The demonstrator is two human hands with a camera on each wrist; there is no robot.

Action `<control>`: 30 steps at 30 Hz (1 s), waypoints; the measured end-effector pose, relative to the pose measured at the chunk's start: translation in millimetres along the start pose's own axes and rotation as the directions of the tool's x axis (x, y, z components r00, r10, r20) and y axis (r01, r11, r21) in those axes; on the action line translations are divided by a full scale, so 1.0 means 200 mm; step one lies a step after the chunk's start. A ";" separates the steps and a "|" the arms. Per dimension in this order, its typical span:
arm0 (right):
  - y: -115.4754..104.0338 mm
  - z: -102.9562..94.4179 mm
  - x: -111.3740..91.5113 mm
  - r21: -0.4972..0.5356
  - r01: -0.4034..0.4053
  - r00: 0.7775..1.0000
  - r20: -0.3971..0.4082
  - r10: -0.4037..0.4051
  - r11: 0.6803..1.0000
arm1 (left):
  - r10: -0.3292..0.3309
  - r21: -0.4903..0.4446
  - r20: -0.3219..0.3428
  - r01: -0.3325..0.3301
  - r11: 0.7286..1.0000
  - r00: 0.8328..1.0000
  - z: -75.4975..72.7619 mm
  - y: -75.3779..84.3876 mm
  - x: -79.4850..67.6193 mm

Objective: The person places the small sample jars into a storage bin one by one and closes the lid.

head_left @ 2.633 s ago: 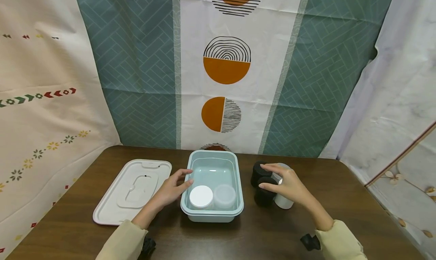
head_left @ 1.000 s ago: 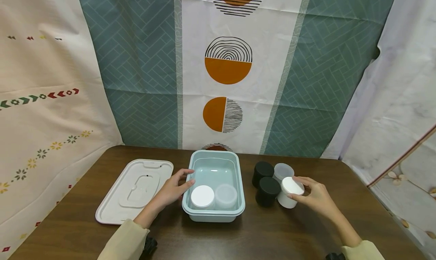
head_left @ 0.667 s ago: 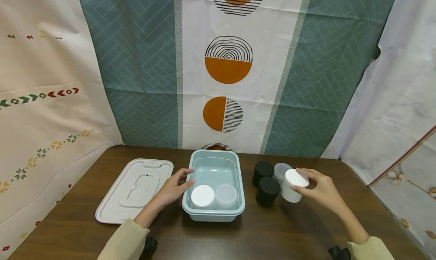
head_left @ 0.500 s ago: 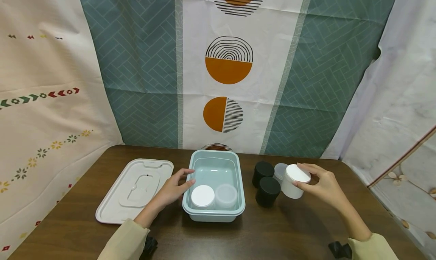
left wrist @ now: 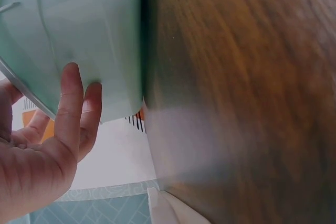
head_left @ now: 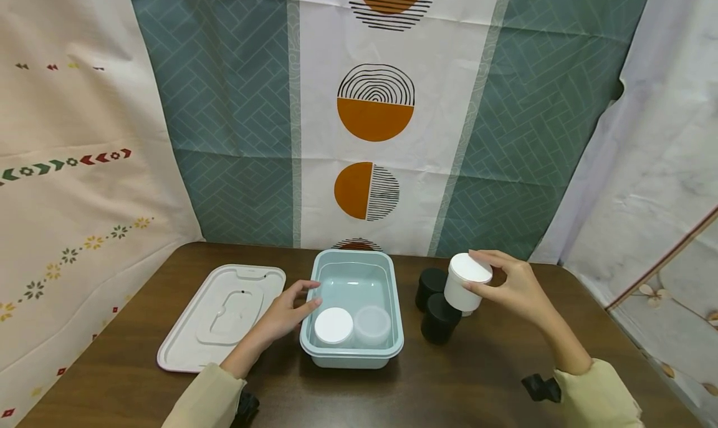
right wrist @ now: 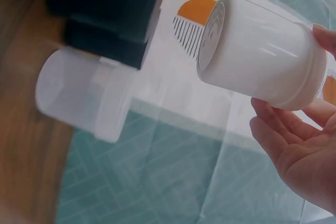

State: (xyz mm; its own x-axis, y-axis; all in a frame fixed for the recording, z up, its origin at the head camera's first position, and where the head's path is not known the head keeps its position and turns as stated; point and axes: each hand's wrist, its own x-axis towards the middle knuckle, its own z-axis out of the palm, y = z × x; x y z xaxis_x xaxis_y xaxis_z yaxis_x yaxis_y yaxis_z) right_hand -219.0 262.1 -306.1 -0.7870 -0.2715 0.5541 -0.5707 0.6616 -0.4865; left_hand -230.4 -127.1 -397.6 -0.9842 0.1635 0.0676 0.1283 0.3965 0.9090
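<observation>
My right hand [head_left: 513, 285] pinches a white lidded jar [head_left: 464, 290] near its lid between thumb and fingers. The jar is off the table, as the right wrist view shows its underside. Below it stands a translucent jar [right wrist: 79, 93], mostly hidden in the head view. Two black jars [head_left: 439, 319] stand just left of it. My left hand [head_left: 283, 313] holds the left rim of a light blue tub [head_left: 350, 357], with some fingers against its outer wall in the left wrist view. Inside the tub's near end sit a white jar [head_left: 333, 326] and a translucent jar [head_left: 373, 326].
A white rectangular lid [head_left: 196, 319] with a raised handle panel lies flat on the brown wooden table [head_left: 426, 390], left of the tub. Patterned cloths [head_left: 230, 123] hang behind the table and at both sides.
My right hand has taken hold of the white jar beside the black ones, raised it off the table and moved it leftward over the translucent jar. The left hand has stayed at the tub.
</observation>
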 end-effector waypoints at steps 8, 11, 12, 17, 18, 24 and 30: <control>-0.07 0.09 0.09 0.095 0.008 0.997 0.070 -0.015 0.995 | 0.003 -0.014 0.002 -0.003 1.000 1.000 0.00 0.00 0.00; -0.09 0.13 0.12 0.139 0.016 0.996 0.086 -0.028 0.990 | 0.004 -0.021 0.005 -0.004 1.000 1.000 0.00 0.00 0.00; -0.10 0.14 0.13 0.147 0.019 0.996 0.088 -0.032 0.989 | 0.005 -0.021 0.005 -0.005 1.000 1.000 0.00 0.00 0.00; -0.12 0.21 0.18 0.137 0.026 0.996 0.086 -0.038 0.990 | -0.002 -0.023 0.004 0.002 1.000 1.000 0.00 0.00 0.00; -0.12 0.23 0.19 0.138 0.025 0.996 0.087 -0.037 0.990 | -0.004 -0.023 0.003 0.004 1.000 1.000 0.00 0.00 0.00; -0.17 0.31 0.24 0.195 0.011 0.994 0.107 -0.033 0.981 | -0.012 -0.025 0.008 0.012 1.000 1.000 0.00 0.01 0.00; -0.20 0.40 0.27 0.200 0.021 0.993 0.112 -0.045 0.980 | -0.007 -0.028 0.009 0.007 1.000 1.000 -0.01 0.01 0.00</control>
State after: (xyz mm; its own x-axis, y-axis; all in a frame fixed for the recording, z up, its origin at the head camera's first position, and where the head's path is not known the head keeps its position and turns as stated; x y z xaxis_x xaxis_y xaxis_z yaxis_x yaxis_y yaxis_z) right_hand -258.5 165.9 -310.2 -0.7821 -0.3775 0.4957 -0.6227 0.5023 -0.6000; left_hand -230.4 -127.7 -396.0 -0.9838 0.1694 0.0578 0.1181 0.3722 0.9206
